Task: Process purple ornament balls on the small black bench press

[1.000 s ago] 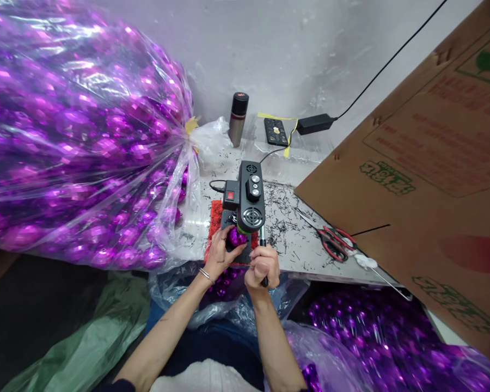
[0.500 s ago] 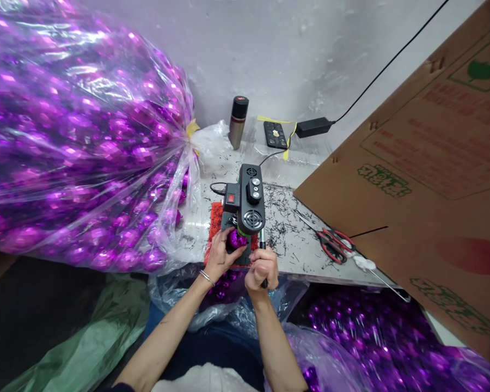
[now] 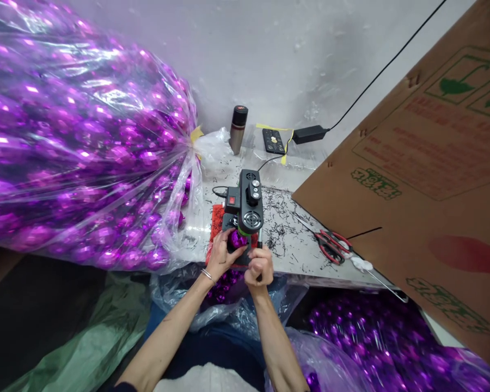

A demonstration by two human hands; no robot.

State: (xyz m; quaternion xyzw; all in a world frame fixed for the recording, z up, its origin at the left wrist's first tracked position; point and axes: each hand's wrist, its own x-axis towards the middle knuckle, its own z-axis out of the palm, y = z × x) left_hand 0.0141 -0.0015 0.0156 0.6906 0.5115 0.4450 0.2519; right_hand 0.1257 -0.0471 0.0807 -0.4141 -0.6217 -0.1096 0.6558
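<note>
A small black bench machine (image 3: 246, 202) with a red switch stands on a red mat (image 3: 216, 218) at the near edge of the table. My left hand (image 3: 220, 252) holds a purple faceted ball (image 3: 237, 238) under the machine's head. My right hand (image 3: 259, 267) is closed around the machine's lever handle (image 3: 260, 237), just right of the ball. A bracelet sits on my left wrist.
A huge clear bag of purple balls (image 3: 81, 158) fills the left. More bagged balls (image 3: 367, 332) lie lower right and under the table edge. Red scissors (image 3: 330, 244), black shavings, a flask (image 3: 237, 128), a remote (image 3: 271, 140), a power adapter (image 3: 309, 134) and a cardboard box (image 3: 428, 179) surround the machine.
The view has shifted slightly, so everything sits a little lower and smaller. My right hand has moved up a bit on the lever; my left hand keeps the ball in place.
</note>
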